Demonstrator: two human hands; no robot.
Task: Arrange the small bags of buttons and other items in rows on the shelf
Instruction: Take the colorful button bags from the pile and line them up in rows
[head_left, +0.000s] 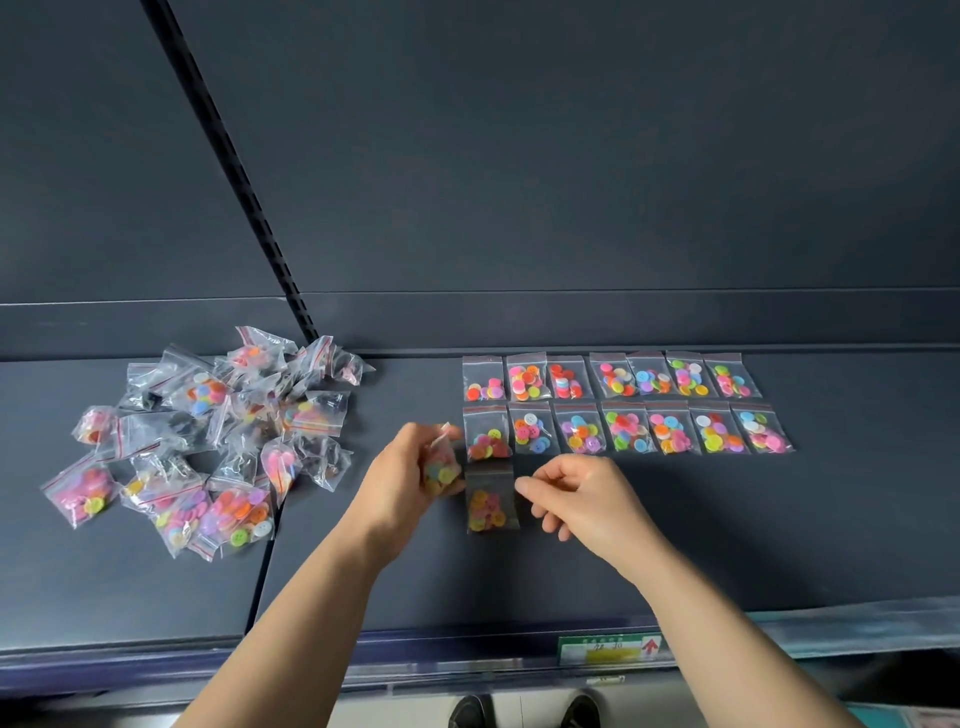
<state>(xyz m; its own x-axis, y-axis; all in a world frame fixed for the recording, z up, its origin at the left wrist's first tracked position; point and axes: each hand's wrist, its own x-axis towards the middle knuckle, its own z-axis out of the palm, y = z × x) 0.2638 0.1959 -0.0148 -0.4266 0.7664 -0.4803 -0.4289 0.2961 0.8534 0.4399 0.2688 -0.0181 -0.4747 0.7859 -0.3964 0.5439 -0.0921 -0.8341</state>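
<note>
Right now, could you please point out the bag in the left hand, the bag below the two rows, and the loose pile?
held bag (442, 472): head view, on its buttons.
third-row bag (491, 508): head view, on its middle.
loose pile (249, 410): head view, on a central bag.
</note>
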